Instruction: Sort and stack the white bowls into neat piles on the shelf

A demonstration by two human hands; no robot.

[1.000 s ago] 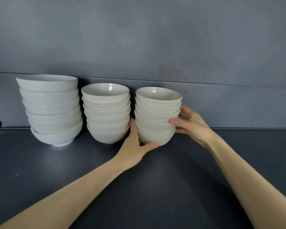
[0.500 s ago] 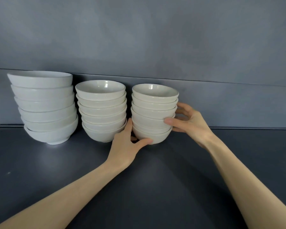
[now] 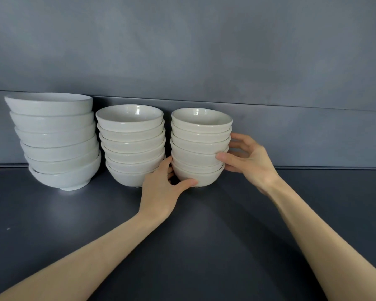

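My left hand [image 3: 159, 192] grips the right pile [image 3: 201, 146] at its base; my right hand [image 3: 252, 164] cups its side. Pushing low should keep it steady.

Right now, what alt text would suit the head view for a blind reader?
A person's left grip and right grip hold the rightmost stack of small white ceramic bowls on a dark grey shelf. A matching stack and a stack of larger white bowls stand to its left.
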